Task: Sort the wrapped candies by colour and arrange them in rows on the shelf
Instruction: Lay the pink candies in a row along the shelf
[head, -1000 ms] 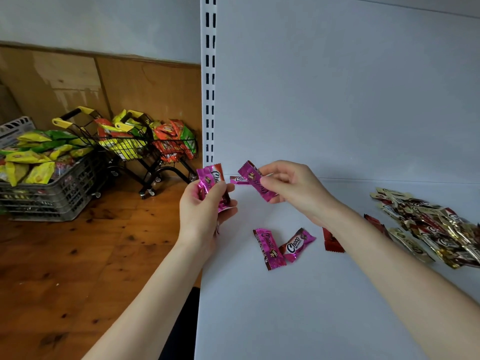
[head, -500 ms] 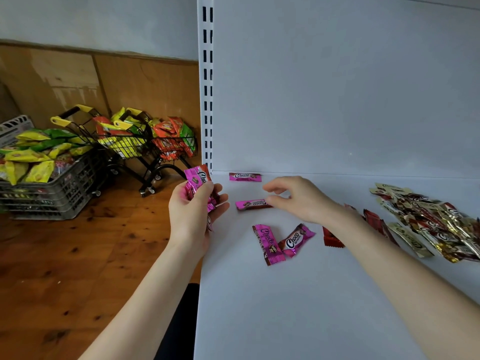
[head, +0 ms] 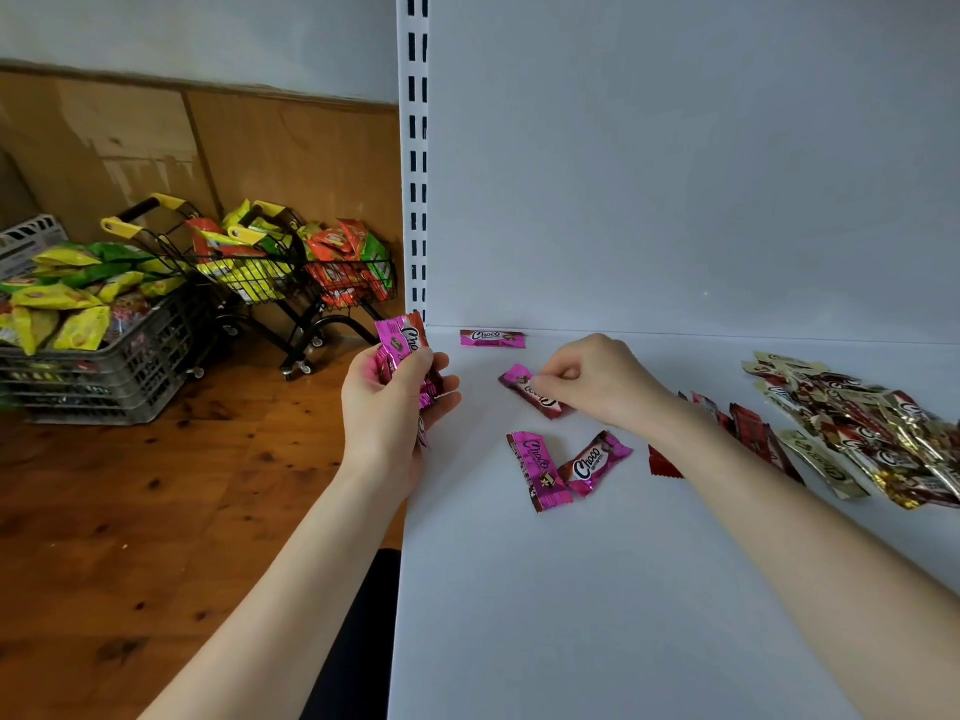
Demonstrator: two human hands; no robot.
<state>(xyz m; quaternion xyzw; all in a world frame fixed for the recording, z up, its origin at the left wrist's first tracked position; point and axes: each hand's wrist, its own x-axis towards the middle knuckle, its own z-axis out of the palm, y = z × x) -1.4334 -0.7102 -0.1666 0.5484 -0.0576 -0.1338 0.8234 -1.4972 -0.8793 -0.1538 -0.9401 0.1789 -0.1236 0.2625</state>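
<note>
The white shelf point(head: 623, 589) bears a heap of gold candies point(head: 872, 433) at its right. The left hand point(head: 387, 413) grips a bunch of pink candies point(head: 402, 345) at the shelf's left edge. The right hand point(head: 597, 381) pinches one pink candy point(head: 535, 394) lying on the shelf.

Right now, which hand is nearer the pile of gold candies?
Right. The right hand, pinching a pink candy, sits left of the gold pile; the left hand, gripping pink candies, is much farther left.

Four pink candies point(head: 537, 470) on shelf point(head: 571, 615), two carts point(head: 244, 275)
</note>
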